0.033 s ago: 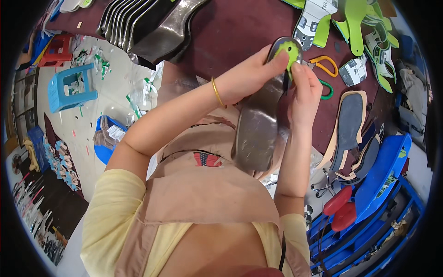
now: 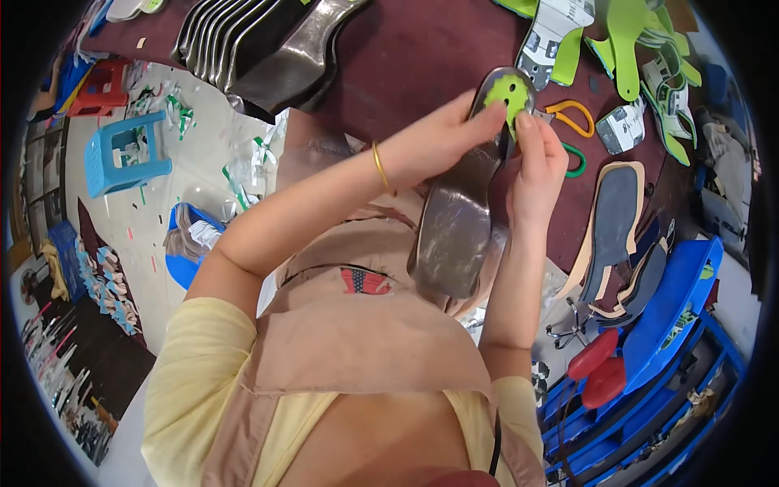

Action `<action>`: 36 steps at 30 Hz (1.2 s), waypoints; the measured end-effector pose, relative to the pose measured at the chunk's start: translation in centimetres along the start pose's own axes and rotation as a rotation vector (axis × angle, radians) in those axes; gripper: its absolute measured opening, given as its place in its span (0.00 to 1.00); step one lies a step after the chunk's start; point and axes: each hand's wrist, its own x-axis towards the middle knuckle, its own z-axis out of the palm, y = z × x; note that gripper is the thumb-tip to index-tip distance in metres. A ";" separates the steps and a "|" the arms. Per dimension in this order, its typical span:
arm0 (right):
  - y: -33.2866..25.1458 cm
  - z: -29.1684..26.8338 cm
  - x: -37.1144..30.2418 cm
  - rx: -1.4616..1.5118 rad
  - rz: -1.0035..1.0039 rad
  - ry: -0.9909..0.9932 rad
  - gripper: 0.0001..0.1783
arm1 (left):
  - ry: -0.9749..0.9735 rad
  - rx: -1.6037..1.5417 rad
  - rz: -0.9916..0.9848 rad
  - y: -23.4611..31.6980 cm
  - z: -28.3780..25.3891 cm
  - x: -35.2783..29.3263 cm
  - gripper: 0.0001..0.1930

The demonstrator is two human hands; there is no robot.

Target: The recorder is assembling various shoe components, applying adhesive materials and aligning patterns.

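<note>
A glossy dark high-heel insole (image 2: pixel 454 235) hangs lengthwise between my hands, its narrow end up and its broad end down by my apron. On the narrow end shows a lime-green patch (image 2: pixel 513 86) with a notched edge and small dark holes. My left hand (image 2: pixel 450 134) grips the insole from the left, thumb at the patch's lower edge, fingers hidden behind. My right hand (image 2: pixel 537 158) pinches the insole's right rim beside the patch with thumb and forefinger. Just right of that end lie scissors (image 2: pixel 574 114) with an orange and a green handle loop.
A row of similar dark insoles (image 2: pixel 276 73) stands at the table's upper left. Lime-green insole pieces (image 2: pixel 625 49) lie at the upper right. Grey-topped insoles (image 2: pixel 617 211) rest on the right, above a blue tray (image 2: pixel 669 304). A blue stool (image 2: pixel 126 154) stands on the floor at left.
My left thumb has slid down, uncovering more of the green patch. The insole has shifted very slightly; both hands keep their hold.
</note>
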 end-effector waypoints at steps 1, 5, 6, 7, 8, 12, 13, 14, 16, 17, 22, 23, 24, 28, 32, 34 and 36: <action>0.6 -0.2 -0.3 -0.125 -0.035 0.036 0.10 | 0.038 0.006 0.025 -0.6 0.3 -0.3 0.21; -0.4 1.1 -1.5 -0.691 -0.443 0.084 0.08 | 0.120 -0.130 0.089 -0.8 -0.6 -0.3 0.19; -0.4 1.2 -1.6 -0.775 -0.511 0.110 0.08 | 0.111 -0.147 0.068 -0.8 -0.7 -0.3 0.19; -0.5 1.4 -1.7 -0.862 -0.583 0.143 0.09 | 0.098 -0.164 0.055 -0.6 -0.7 -0.2 0.19; -0.1 1.1 -1.6 -0.911 -0.639 0.159 0.10 | 0.085 -0.179 0.042 -0.5 -0.7 -0.2 0.18; -1.1 0.2 -1.1 -0.763 -0.565 0.125 0.11 | 0.159 -0.199 0.148 -0.8 -0.3 -0.3 0.17; -1.2 -0.6 -0.6 -0.721 -0.494 0.043 0.17 | 0.201 -0.155 0.179 -0.8 0.2 0.3 0.21; -0.9 -0.4 -0.3 -0.416 -0.340 0.007 0.21 | 0.113 -0.142 0.118 -0.8 0.1 0.1 0.24; -0.4 0.3 0.2 0.192 -0.030 -0.066 0.28 | -0.060 -0.117 0.000 -0.8 -0.1 -0.5 0.30; -0.6 0.4 0.3 0.263 0.004 -0.148 0.31 | -0.128 -0.218 -0.049 -1.1 0.6 -0.7 0.38; -1.7 -0.7 -0.1 0.260 0.184 -0.205 0.25 | -0.283 -0.157 -0.096 -0.9 0.7 -1.6 0.37; -1.6 -0.5 -0.3 0.215 0.155 -0.158 0.23 | -0.277 -0.068 -0.096 -0.9 0.6 -1.6 0.35; -1.5 -0.5 -0.4 0.171 0.125 -0.111 0.20 | -0.274 -0.071 -0.119 -0.8 0.5 -1.7 0.33; -0.3 -1.5 0.6 0.174 -0.031 -0.103 0.22 | -0.283 -0.102 -0.168 -0.4 0.4 -1.6 0.30; -0.9 -1.1 -0.1 0.103 0.107 -0.191 0.20 | -0.208 -0.130 -0.260 0.9 0.7 -1.5 0.33; -1.4 -0.6 -1.2 0.178 0.239 -0.278 0.21 | -0.091 -0.093 -0.230 1.2 1.0 -1.2 0.34; -0.3 -0.4 -2.0 0.115 0.176 -0.343 0.26 | -0.022 0.087 -0.094 0.6 0.7 -0.8 0.34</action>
